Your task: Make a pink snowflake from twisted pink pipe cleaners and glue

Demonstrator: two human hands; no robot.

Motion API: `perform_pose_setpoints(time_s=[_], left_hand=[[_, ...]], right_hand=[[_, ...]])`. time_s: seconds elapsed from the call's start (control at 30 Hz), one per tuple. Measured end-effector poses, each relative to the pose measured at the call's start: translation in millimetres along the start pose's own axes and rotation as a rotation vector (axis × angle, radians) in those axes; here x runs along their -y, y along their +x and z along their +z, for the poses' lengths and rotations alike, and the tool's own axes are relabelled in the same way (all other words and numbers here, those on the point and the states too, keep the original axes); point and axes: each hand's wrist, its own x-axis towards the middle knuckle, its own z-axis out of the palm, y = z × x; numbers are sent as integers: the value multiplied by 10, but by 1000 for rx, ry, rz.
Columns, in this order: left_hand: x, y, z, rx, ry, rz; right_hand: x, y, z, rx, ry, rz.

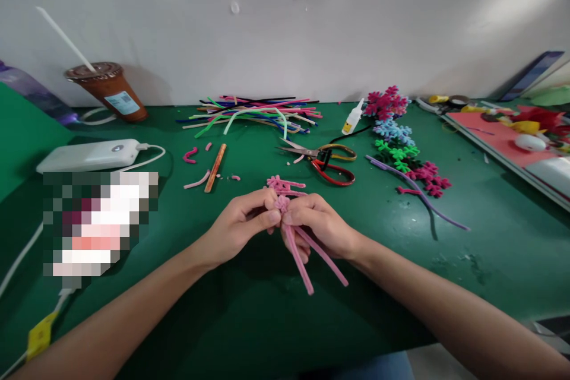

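Both my hands meet over the middle of the green table (249, 320). My left hand (240, 225) and my right hand (318, 227) pinch the same pink pipe-cleaner figure (285, 190), its bent branches sticking up above my fingers. Two loose pink stems (307, 267) of it hang down toward me below my right hand. Fingertips of both hands touch at the twisted knot in its middle.
A pile of coloured pipe cleaners (258, 113) lies at the back. Scissors (329, 160), a glue bottle (353, 119) and finished snowflake shapes (401, 142) lie to the right. Pink scraps and an orange stick (215, 167) lie left, with a power bank (89, 155) and a drink cup (109, 90).
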Motion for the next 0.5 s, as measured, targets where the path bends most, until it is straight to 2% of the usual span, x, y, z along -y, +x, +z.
perform_pose_setpoints(time_s=[0.1,0.2,0.37,0.43,0.5], left_hand=[[-4,29,-37,10,54,-35],[-3,55,-54,-33,96,-21],[9,58,-34,-45,266,-67],[21,48,-27,-95,331,-43],[31,35,-25,-146,355,-30]], right_hand=[[7,-10,-4,-77,-222,-21],[11,-20,6,-144,-574,-62],[112,-8,-27,-106,-1016,-172],[218,-16,-23,-176,-1170,-235],[309,-87,72,-280,-1263,-347]])
